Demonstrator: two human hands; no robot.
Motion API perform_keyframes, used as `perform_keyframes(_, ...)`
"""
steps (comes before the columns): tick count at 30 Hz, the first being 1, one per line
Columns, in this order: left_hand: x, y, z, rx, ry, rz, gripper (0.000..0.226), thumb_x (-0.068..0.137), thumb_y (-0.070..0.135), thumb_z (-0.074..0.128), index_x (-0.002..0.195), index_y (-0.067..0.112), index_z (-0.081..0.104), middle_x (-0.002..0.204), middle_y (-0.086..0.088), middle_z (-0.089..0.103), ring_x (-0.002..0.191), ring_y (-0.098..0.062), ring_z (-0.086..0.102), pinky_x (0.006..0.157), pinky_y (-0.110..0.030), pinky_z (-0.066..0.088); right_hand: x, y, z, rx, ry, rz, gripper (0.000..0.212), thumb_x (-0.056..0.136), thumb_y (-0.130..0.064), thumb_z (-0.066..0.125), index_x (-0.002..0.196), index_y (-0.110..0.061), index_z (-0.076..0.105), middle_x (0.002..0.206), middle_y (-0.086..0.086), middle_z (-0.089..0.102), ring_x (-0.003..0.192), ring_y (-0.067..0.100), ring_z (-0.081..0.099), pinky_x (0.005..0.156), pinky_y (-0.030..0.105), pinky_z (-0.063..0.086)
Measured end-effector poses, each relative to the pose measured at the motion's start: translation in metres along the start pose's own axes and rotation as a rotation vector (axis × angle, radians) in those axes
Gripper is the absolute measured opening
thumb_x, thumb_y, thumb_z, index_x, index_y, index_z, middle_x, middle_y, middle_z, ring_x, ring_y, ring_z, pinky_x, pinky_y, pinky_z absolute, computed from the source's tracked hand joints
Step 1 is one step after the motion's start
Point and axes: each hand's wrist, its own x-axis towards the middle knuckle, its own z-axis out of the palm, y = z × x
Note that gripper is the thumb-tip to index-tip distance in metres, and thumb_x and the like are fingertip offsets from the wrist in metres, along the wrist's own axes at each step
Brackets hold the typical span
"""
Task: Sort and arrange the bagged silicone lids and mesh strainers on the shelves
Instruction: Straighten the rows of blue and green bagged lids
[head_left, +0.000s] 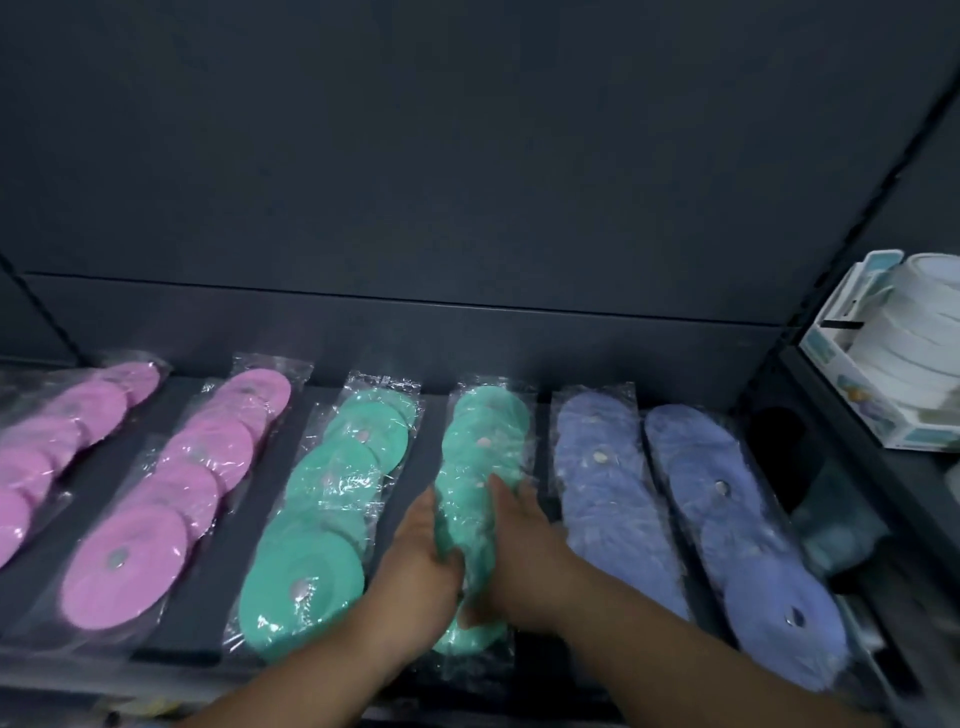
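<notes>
Straightening green lid row (484, 434) on shelf (218, 571), fourth from left. Left hand (421, 556) fingers curl round its edge; right hand (522, 551) fingers straight, pressing opposite side. Next, likely: align parallel with neighbours.

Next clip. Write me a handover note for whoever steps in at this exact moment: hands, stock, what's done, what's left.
Hands: left hand grips the left edge of the right green row; right hand lies along its right side.
Stock: on the shelf, bagged lids sit by colour, left to right: pink rows, left green row, the held row, blue rows.
Done: colour sorting.
Left: square up the held row. No mesh strainers in view.
</notes>
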Motion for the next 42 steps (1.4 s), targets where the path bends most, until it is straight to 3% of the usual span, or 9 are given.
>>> perform_keyframes(4, 0.001, -0.003, -0.009, 0.04, -0.066, 0.098, 0.062, 0.086, 0.004, 0.051, 0.14, 0.028, 0.033, 0.132, 0.011, 0.049, 0.112, -0.008, 0.053, 0.086, -0.008, 0.042, 0.0, -0.002, 0.001, -0.012, -0.009, -0.001, 0.136, 0.057, -0.046, 0.084, 0.15, -0.021, -0.012, 0.158, 0.01, -0.008, 0.147, 0.027, 0.0, 0.12, 0.039, 0.015)
perform_keyframes(8, 0.021, 0.003, -0.016, 0.049, -0.062, 0.244, 0.045, 0.082, 0.008, 0.053, 0.122, 0.028, 0.045, 0.114, 0.008, 0.052, 0.106, -0.01, 0.053, 0.084, -0.018, 0.04, 0.014, 0.006, -0.003, 0.08, 0.16, 0.011, 0.118, 0.04, -0.075, 0.076, 0.14, -0.028, 0.035, 0.138, -0.002, 0.043, 0.128, 0.017, 0.045, 0.104, 0.036, 0.042)
perform_keyframes(12, 0.056, 0.024, -0.014, -0.039, -0.021, 0.21, 0.027, 0.089, 0.009, 0.051, 0.109, 0.024, 0.041, 0.104, 0.012, 0.048, 0.099, -0.01, 0.051, 0.073, -0.012, 0.035, 0.025, -0.001, -0.024, 0.269, 0.347, 0.058, 0.057, 0.081, -0.028, 0.068, 0.132, -0.023, 0.044, 0.123, -0.005, 0.053, 0.113, 0.012, 0.054, 0.093, 0.023, 0.043)
perform_keyframes(15, 0.07, 0.028, -0.006, -0.138, -0.009, 0.16, 0.028, 0.087, 0.004, 0.051, 0.112, 0.017, 0.051, 0.102, 0.006, 0.058, 0.092, -0.012, 0.059, 0.056, -0.002, 0.038, 0.043, -0.011, -0.026, 0.362, 0.388, 0.154, 0.056, 0.089, -0.029, 0.057, 0.14, -0.019, 0.038, 0.137, 0.001, 0.049, 0.122, 0.02, 0.051, 0.105, 0.032, 0.04)
perform_keyframes(20, 0.066, 0.016, -0.006, -0.162, -0.088, 0.181, 0.042, 0.086, 0.008, 0.048, 0.125, 0.022, 0.046, 0.119, 0.002, 0.056, 0.1, -0.009, 0.058, 0.079, -0.014, 0.047, 0.048, -0.021, -0.027, 0.396, 0.388, 0.176, 0.048, 0.098, -0.023, 0.046, 0.143, -0.013, 0.035, 0.146, 0.006, 0.038, 0.132, 0.02, 0.039, 0.1, 0.018, 0.028)
perform_keyframes(23, 0.062, 0.016, -0.032, -0.015, -0.077, 0.214, 0.056, 0.093, 0.011, 0.044, 0.146, 0.019, 0.025, 0.148, 0.006, 0.03, 0.136, -0.014, 0.031, 0.108, -0.019, 0.021, 0.047, -0.028, -0.025, 0.328, 0.546, 0.138, 0.048, 0.097, -0.023, 0.048, 0.142, -0.014, 0.036, 0.148, 0.005, 0.037, 0.134, 0.02, 0.037, 0.11, 0.025, 0.027)
perform_keyframes(26, 0.072, 0.007, -0.076, 0.072, 0.063, 0.266, 0.059, 0.094, 0.01, 0.043, 0.148, 0.015, 0.02, 0.155, 0.002, 0.018, 0.143, -0.012, 0.015, 0.108, -0.013, 0.006, 0.05, -0.054, -0.018, 0.34, 0.611, 0.029, 0.045, 0.095, -0.02, 0.051, 0.139, -0.016, 0.043, 0.144, 0.004, 0.043, 0.129, 0.019, 0.044, 0.108, 0.027, 0.031)
perform_keyframes(31, 0.111, -0.023, -0.136, -0.029, 0.212, 0.032, 0.037, 0.084, 0.018, 0.048, 0.121, 0.024, 0.051, 0.119, 0.0, 0.06, 0.107, -0.023, 0.059, 0.092, -0.043, 0.05, 0.066, -0.101, 0.003, 0.602, 0.35, 0.081, 0.043, 0.096, -0.028, 0.051, 0.137, -0.026, 0.04, 0.122, -0.002, 0.057, 0.099, 0.012, 0.054, 0.086, 0.026, 0.042)
perform_keyframes(42, 0.102, -0.025, -0.14, -0.394, 0.056, -0.115, 0.064, 0.083, 0.009, 0.043, 0.142, 0.03, 0.031, 0.132, 0.003, 0.05, 0.104, -0.023, 0.059, 0.084, -0.043, 0.056, 0.09, -0.118, 0.025, 0.478, 0.273, 0.022, 0.064, 0.094, -0.021, 0.049, 0.149, -0.032, 0.017, 0.149, 0.0, 0.035, 0.107, 0.014, 0.05, 0.101, 0.038, 0.043)
